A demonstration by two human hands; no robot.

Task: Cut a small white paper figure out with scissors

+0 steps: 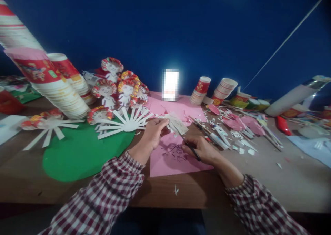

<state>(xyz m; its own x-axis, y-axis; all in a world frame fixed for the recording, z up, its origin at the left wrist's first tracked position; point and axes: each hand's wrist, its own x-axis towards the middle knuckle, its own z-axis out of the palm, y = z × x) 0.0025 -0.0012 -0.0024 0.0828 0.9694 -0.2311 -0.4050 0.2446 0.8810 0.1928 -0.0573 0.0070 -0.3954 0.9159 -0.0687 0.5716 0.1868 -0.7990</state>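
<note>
- Wooden table (144, 197): spans the lower half of the frame, below a dark blue wall (129, 28).
- Left hand (152, 133): the forearm, in a checked sleeve (103, 193), slants up from the lower left to the centre; the palm faces inward, with the thumb uppermost and pointing right; the grip is a closed pinch on pale paper, the fingers partly hidden behind the hand.
- Right hand (203, 148): the forearm comes in from the lower right, its wrist low over the table; the fingers curl round the handle of a dark-handled tool in a closed grasp.
- Green sheet (85, 155): lies left of centre; a white fan-shaped cutout (129, 125) overlaps its upper right edge, just beside the left hand.
- Pink sheet (160, 167): lies below both hands at the centre, with dark handwritten marks.
- Cup stack (62, 93): leans at the left of the frame; the paper figures (111, 90) stand to its right.
- Pale paper (178, 124): at the centre of the frame, above the pink sheet, its left edge at the left thumb.
- Dark-handled tool (193, 152): its slim blade points up and left, close to the pale paper; whether they touch, I cannot tell.
- White scraps (241, 151): scattered right of centre.
</note>
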